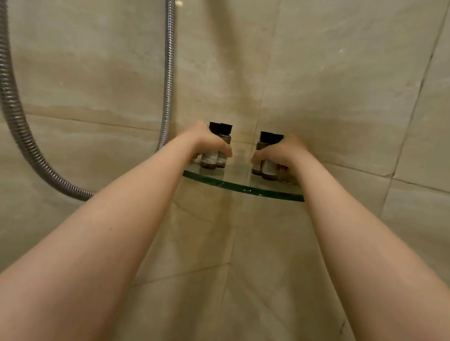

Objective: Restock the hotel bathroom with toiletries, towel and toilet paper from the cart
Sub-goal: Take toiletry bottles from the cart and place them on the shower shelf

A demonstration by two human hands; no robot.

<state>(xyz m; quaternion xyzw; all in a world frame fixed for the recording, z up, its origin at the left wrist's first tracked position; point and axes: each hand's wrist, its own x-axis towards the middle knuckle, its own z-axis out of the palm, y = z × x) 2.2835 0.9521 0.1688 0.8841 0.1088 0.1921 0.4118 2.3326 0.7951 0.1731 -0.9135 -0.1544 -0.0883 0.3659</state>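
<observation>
left hand [210,142] grasps 2 left bottles [216,151] | right hand [278,153] grasps 2 right bottles [266,159] | upright on glass shelf [244,188], likely spaced for tidy display

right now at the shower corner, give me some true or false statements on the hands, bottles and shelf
1. The left hand grips two black-capped bottles. True.
2. The right hand holds nothing. False: it grips another pair of bottles.
3. The corner shelf is wooden. False: it is glass.
4. All four bottles stand upright. True.
5. The shower hose hangs to the right of the shelf. False: it hangs to the left.
</observation>
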